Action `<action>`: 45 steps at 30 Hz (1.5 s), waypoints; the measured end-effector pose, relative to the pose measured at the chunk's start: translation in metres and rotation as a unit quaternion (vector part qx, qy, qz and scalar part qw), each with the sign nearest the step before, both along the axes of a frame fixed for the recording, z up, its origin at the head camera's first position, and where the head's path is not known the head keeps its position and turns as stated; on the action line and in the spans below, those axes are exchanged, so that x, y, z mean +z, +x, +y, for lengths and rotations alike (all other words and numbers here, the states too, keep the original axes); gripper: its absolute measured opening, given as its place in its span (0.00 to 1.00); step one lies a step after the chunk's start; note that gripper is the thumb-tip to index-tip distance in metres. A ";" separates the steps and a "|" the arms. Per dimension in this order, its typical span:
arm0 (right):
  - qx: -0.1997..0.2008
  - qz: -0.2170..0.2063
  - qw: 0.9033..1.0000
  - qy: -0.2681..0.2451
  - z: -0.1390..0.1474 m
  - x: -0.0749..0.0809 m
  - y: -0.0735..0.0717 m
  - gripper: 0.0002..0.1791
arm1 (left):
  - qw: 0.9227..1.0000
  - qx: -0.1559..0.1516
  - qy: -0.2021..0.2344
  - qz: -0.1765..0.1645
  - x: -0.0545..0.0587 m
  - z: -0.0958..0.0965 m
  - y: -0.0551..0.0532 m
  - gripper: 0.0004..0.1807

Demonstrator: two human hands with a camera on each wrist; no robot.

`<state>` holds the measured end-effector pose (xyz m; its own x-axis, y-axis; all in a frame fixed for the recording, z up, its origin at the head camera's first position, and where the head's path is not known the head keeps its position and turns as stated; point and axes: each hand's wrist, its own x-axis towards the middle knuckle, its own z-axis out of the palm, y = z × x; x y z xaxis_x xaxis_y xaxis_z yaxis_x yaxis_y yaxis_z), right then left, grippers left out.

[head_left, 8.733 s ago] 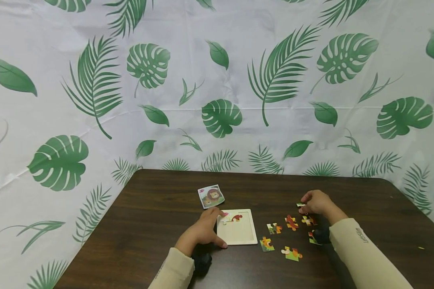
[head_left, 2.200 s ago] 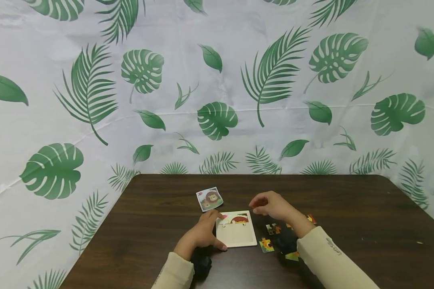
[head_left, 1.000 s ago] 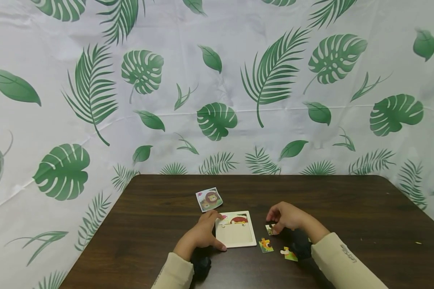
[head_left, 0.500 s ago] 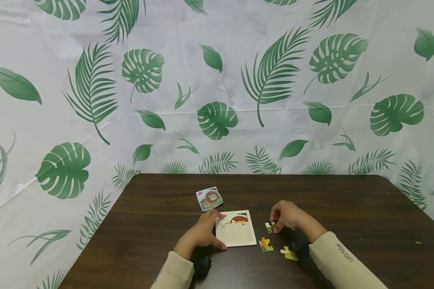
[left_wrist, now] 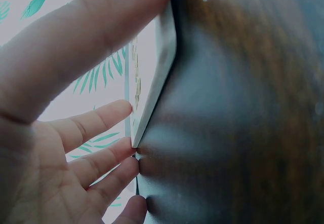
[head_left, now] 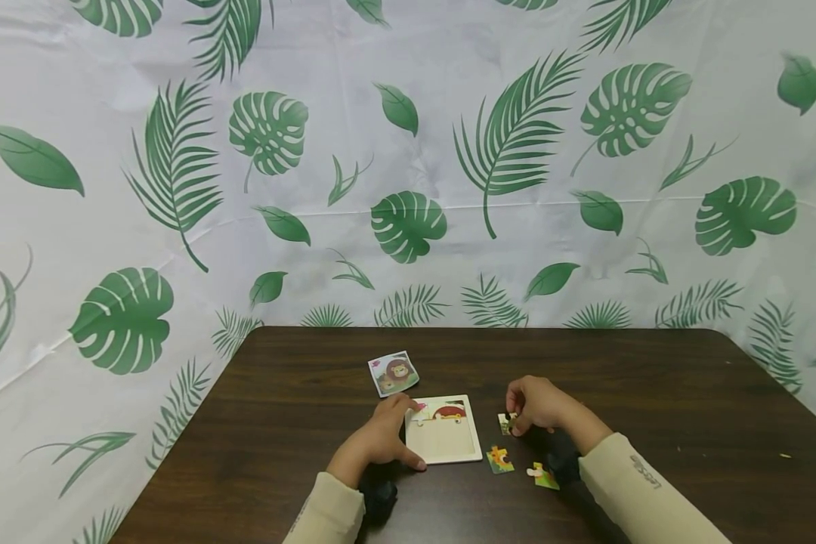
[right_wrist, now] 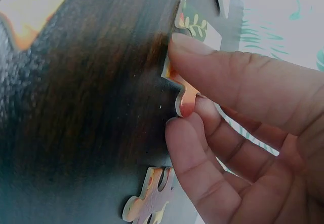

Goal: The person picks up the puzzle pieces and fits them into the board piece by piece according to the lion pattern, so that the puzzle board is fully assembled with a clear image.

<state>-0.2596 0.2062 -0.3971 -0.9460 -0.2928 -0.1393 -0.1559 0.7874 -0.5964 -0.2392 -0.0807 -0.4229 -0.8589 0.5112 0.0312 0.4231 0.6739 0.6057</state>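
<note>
A pale wooden puzzle tray (head_left: 445, 446) lies on the dark table, with puzzle pieces along its top row and bare wood below. My left hand (head_left: 377, 438) holds its left side, the thumb at the front edge and the fingers at the far left; the left wrist view shows the tray's rim (left_wrist: 161, 64) between them. To the right of the tray, my right hand (head_left: 544, 404) pinches a green and orange puzzle piece (right_wrist: 187, 100) between thumb and fingers, partly covered by the thumb. Two more puzzle pieces, one orange (head_left: 499, 459) and one green (head_left: 542, 476), lie nearer the front.
Behind the tray lies a picture card (head_left: 394, 374) with a lion on it. Another loose puzzle piece (right_wrist: 149, 198) shows below the right fingers in the right wrist view. A leaf-print cloth (head_left: 408, 151) hangs behind the table's far edge.
Since the oldest frame, a piece has joined the tray's upper right. My right hand has moved left from the far pieces, then back to pinch one beside the tray. My left hand stays put.
</note>
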 end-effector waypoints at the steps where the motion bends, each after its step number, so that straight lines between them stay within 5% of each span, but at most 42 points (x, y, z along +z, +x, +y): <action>1: 0.002 0.004 1.000 0.000 0.000 -0.001 -0.001 0.17 | 1.000 0.000 0.000 0.000 0.000 0.000 0.000 0.43; 13: 0.044 0.033 0.997 -0.046 -0.001 -0.009 -0.005 0.14 | 1.000 0.001 -0.006 -0.005 -0.002 0.001 -0.001 0.42; 24: 0.065 0.005 0.984 -0.167 -0.017 -0.011 -0.007 0.04 | 1.000 0.002 -0.005 -0.006 -0.001 0.000 -0.001 0.43; 36: 0.097 0.024 0.979 -0.175 -0.051 -0.018 -0.009 0.05 | 1.000 0.003 -0.011 -0.004 0.001 0.000 0.000 0.43; 45: 0.115 0.065 0.983 -0.131 -0.073 -0.019 -0.007 0.06 | 1.000 -0.013 0.001 0.018 0.001 -0.002 0.001 0.42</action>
